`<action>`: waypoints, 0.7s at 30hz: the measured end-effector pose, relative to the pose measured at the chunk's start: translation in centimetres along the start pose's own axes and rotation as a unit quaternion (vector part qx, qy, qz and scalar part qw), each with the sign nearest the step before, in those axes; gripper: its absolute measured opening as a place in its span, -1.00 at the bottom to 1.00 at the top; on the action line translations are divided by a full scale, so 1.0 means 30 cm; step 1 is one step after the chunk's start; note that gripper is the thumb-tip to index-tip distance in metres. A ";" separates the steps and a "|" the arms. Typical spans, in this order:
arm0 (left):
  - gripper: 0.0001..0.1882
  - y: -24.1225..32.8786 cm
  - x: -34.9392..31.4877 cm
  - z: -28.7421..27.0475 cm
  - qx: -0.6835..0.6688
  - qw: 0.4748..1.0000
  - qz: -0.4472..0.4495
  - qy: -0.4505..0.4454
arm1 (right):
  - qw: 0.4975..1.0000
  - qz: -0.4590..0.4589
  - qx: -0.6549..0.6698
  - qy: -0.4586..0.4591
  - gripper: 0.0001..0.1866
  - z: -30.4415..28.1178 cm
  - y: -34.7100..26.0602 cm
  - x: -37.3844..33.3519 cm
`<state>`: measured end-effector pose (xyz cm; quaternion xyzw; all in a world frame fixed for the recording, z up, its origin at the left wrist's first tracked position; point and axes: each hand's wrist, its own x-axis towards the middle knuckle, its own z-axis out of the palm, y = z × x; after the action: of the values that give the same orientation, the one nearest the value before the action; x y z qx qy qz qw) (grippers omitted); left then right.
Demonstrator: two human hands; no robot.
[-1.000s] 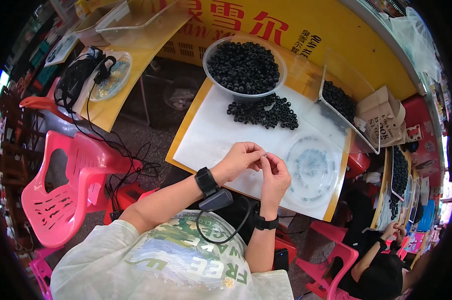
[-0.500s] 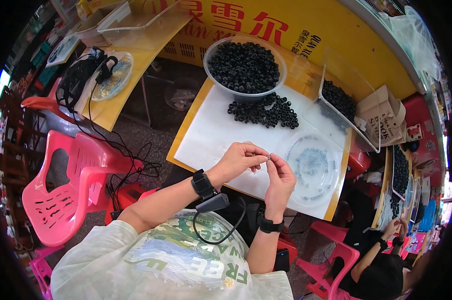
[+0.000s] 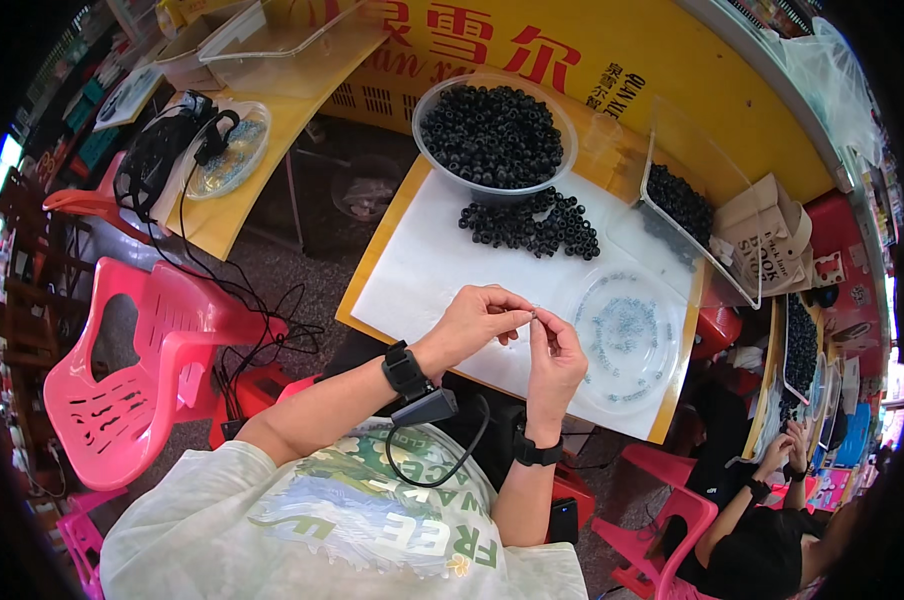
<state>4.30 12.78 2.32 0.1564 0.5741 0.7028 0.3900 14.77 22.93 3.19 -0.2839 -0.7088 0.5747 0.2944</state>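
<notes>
A small piece (image 3: 533,314) sits between your fingertips, above the front part of the white sheet (image 3: 412,270); it is too tiny to tell what it is. Your left hand (image 3: 475,322) comes at it from the left, thumb and forefinger pinched together on it. Your right hand (image 3: 556,362) meets it from the other side, its thumb and forefinger also closed on the piece, so the tips of both hands nearly touch.

Just right of your right hand, a clear round dish (image 3: 637,376) lies on the sheet, with small pale blue bits (image 3: 626,324) gathered in its middle and more around its edge. Beyond your hands, loose black beads (image 3: 544,230) lie in a patch in front of a clear bowl (image 3: 570,150) heaped with more of them. The sheet covers most of a yellow table (image 3: 385,240). At the table's right side, a clear bin (image 3: 727,268) stands tilted, with black beads inside, beside a brown paper bag (image 3: 767,238).

You wear a black band on each wrist. To your left is a pink chair (image 3: 157,370); at lower right, another person in black (image 3: 762,550) sits with both hands raised near a second bead tray.
</notes>
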 end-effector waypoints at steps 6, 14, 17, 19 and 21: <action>-0.79 -0.005 0.000 -0.006 0.002 1.000 0.001 0.006 | 0.990 -0.076 -0.119 -0.008 -0.83 -0.001 -0.027 -0.006; -0.79 -0.014 -0.009 -0.008 -0.012 1.000 -0.021 0.003 | 0.956 -0.193 -0.220 0.012 -0.84 -0.001 -0.003 -0.008; -0.78 -0.017 -0.008 -0.008 -0.018 0.999 -0.041 0.000 | 0.959 -0.186 -0.212 0.026 -0.83 -0.002 -0.002 -0.013; -0.77 0.003 -0.018 0.001 -0.004 1.000 -0.017 0.002 | 0.971 -0.160 -0.177 0.021 -0.84 -0.006 -0.005 -0.016; -0.76 0.011 -0.018 -0.001 0.016 1.000 0.006 -0.001 | 0.986 -0.102 -0.135 0.002 -0.85 -0.006 -0.008 -0.019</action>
<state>4.50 12.35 2.74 0.1670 0.5835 0.6958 0.3841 15.26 22.59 3.41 -0.2482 -0.8046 0.4401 0.3119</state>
